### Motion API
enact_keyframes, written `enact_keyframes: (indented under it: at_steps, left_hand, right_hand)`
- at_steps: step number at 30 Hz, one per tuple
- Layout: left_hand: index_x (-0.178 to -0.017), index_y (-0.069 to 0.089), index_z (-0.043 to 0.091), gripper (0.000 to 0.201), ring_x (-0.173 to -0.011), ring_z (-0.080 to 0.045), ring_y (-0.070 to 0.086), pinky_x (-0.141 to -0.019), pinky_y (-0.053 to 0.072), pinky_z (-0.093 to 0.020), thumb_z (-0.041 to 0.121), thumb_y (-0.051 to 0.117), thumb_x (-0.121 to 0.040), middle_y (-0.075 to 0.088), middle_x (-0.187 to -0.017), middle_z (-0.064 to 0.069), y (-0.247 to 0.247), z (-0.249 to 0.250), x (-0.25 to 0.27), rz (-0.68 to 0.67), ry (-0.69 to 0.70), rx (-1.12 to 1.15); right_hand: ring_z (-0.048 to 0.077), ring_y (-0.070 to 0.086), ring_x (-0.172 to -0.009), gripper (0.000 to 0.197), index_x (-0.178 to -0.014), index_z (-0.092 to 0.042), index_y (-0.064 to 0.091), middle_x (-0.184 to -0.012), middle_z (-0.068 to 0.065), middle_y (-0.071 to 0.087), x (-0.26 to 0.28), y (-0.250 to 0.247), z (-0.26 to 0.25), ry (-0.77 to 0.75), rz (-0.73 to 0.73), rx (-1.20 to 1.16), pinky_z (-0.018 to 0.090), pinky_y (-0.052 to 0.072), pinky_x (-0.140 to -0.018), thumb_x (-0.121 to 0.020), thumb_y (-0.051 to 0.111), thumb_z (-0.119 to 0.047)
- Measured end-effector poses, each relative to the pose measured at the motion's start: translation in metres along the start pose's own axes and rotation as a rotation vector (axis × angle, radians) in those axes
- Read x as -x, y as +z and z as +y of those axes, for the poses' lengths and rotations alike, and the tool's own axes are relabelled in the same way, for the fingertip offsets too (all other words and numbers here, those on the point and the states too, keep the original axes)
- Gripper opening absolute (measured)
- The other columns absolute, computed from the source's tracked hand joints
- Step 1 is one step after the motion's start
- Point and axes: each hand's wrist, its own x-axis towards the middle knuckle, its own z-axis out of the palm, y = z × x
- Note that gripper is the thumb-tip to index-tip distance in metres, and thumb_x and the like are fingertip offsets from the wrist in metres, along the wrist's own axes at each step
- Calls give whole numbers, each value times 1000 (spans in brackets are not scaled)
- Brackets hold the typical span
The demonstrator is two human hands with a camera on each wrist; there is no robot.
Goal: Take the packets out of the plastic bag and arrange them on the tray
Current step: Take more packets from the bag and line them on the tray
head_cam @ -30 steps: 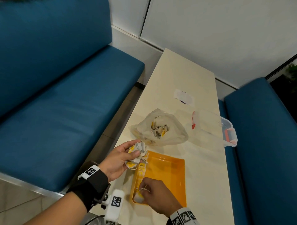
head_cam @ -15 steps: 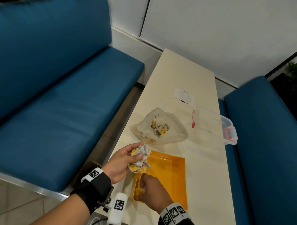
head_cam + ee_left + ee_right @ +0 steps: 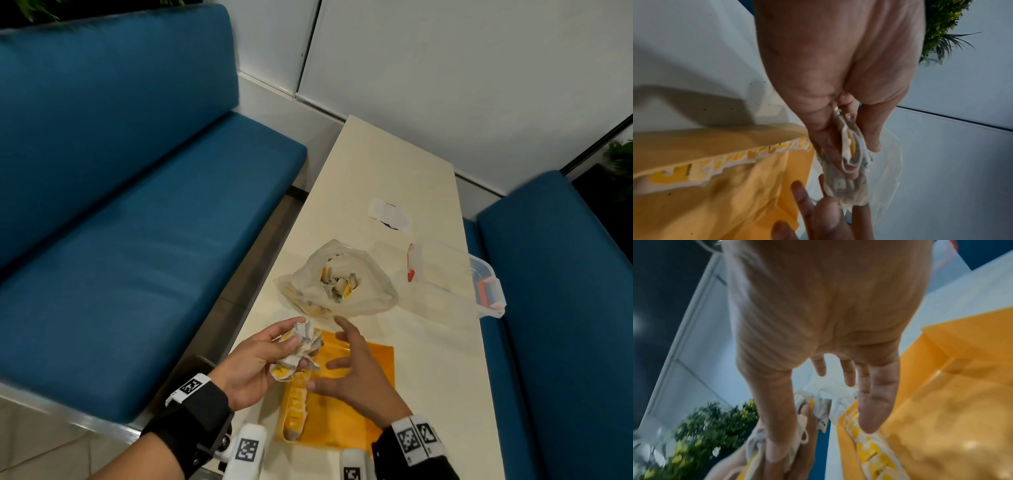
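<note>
Packets (image 3: 299, 346) sat bunched in the left hand (image 3: 253, 363) beside the tray (image 3: 359, 421); the right hand (image 3: 352, 373), fingers spread and empty, reached toward them. Judging by this, pinching one off and laying it along the tray's row comes next.

no legible text anywhere (packets blurred)
</note>
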Motion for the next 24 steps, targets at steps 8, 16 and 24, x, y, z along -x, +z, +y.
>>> enact_keyframes:
  at_steps: [8, 16, 24]
  left_hand:
    - [-137, 60, 7, 43, -114, -39, 64, -80, 62, -39, 12, 61, -94, 63, -132, -30, 2, -2, -4, 58, -23, -27]
    - [-116, 67, 7, 40, -80, -24, 68, -69, 56, -34, 42, 59, -99, 68, -107, -19, 14, -4, -11, 94, -54, 13]
    - [-100, 71, 5, 40, -65, -20, 64, -51, 50, -27, 42, 56, -99, 68, -87, -14, 15, -3, -15, 129, -57, -4]
  right_hand:
    - [11, 70, -90, 51, -116, -31, 67, -111, -9, 71, -8, 11, -10, -140, 69, -198, 25, 59, -79, -71, 89, -20]
    - [0, 64, -89, 39, -109, -34, 66, -104, -14, 68, -12, 18, -18, -202, 154, -53, 14, 53, -74, -80, 78, -11]
    - [5, 65, -94, 40, -98, -40, 61, -105, -11, 67, -13, 25, -20, -295, 171, -29, 18, 56, -77, -80, 77, -8]
